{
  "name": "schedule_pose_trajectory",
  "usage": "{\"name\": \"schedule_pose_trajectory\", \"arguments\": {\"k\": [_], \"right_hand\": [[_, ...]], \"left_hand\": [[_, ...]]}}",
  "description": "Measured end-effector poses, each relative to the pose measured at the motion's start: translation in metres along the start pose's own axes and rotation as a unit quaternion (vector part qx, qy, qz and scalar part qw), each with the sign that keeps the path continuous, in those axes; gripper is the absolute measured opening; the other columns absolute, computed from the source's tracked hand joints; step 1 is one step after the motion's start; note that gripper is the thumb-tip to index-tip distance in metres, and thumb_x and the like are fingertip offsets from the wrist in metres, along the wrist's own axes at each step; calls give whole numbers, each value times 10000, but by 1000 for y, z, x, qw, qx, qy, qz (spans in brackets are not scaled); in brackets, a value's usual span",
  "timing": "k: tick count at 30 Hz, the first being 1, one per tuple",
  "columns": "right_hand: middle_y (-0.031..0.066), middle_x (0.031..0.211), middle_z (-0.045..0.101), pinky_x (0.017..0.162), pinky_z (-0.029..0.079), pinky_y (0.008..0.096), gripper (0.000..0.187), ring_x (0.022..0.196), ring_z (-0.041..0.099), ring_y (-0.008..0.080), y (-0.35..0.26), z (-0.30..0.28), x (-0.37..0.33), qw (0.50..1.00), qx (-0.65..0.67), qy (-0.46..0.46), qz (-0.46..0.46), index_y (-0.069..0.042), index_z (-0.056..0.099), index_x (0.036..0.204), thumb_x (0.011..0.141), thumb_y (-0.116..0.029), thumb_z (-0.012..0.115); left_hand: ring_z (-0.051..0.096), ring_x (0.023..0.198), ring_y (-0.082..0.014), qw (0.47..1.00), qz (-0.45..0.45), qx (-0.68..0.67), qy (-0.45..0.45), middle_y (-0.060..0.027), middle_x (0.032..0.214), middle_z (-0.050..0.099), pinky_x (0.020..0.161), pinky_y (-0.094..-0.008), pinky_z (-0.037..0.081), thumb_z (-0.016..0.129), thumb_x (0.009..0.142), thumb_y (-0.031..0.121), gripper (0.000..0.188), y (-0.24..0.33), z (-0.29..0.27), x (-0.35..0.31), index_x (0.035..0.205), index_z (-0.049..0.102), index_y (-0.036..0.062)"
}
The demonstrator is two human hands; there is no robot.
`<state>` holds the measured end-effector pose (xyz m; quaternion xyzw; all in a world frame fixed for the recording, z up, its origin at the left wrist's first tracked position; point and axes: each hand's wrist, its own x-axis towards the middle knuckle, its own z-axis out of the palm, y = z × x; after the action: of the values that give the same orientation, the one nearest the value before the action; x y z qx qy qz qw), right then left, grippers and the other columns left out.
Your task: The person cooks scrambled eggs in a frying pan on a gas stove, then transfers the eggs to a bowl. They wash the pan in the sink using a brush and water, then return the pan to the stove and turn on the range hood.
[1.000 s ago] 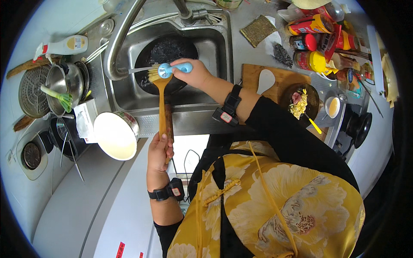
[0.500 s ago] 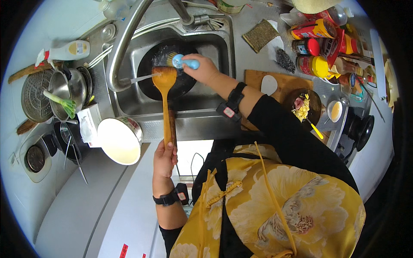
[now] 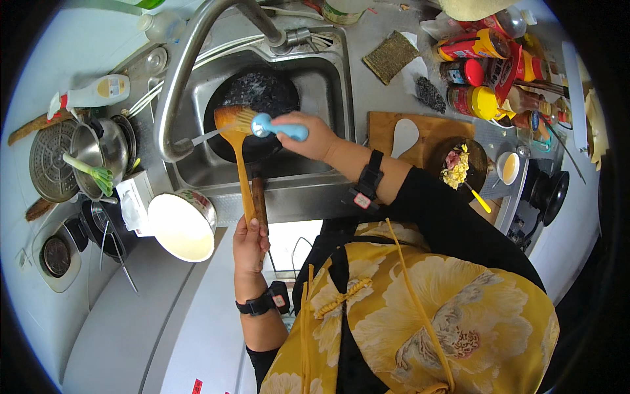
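My left hand [image 3: 251,246] is closed round the handle of a wooden spatula [image 3: 241,161], its broad blade raised over the sink. A dark brown pan handle [image 3: 258,197] runs alongside into the same hand; whether the fingers grip it too, I cannot tell. In my right hand [image 3: 314,136] is a scrub brush [image 3: 281,127] with a light blue handle, its pale bristles against the spatula blade. Beneath them a black wok [image 3: 269,88] with water in it sits in the steel sink [image 3: 321,154]. From the tap [image 3: 176,148] a thin stream of water reaches the blade.
A white enamel basin [image 3: 180,226] stands at the sink's front left. Pots [image 3: 98,154] and a spray bottle [image 3: 102,90] are further left. At right, a cutting board [image 3: 379,128] bears a rice paddle [image 3: 405,136] and a pan of food [image 3: 482,161]; several jars [image 3: 464,71] stand behind.
The spatula blade has shifted left and tilted. My right hand has lowered the brush from above the blade onto it. More of the wok's wet inside shows.
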<state>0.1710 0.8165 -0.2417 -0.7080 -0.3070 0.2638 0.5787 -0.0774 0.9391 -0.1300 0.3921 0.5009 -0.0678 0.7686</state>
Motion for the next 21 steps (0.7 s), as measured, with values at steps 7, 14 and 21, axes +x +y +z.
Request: {"name": "schedule_pose_trajectory", "arguments": {"k": [7,14,21], "right_hand": [[137,1003,641,794,505,347,286,911,626,316,10,-1,-9,992,14,123,-13,-113,658,1041,765,-177,697],[161,1046,647,831,495,372,323,960,625,332,9,-21,6,977,-47,159,132,-108,653,1052,766,-248,705],[108,1005,662,820,486,303,265,917,631,199,-18,-18,9,976,154,131,86,-83,658,1052,815,-199,687]], "left_hand": [[400,471,-65,999,-15,48,16,-4,688,506,419,-195,341,487,976,191,217,-7,1,6,1115,515,26],[616,705,-223,799,149,562,153,-76,821,605,566,-348,494,552,920,261,461,-14,-18,7,1340,466,92],[638,750,-291,637,105,721,253,-90,944,617,593,-396,508,571,890,367,465,-11,-10,-1,1327,505,220]]}}
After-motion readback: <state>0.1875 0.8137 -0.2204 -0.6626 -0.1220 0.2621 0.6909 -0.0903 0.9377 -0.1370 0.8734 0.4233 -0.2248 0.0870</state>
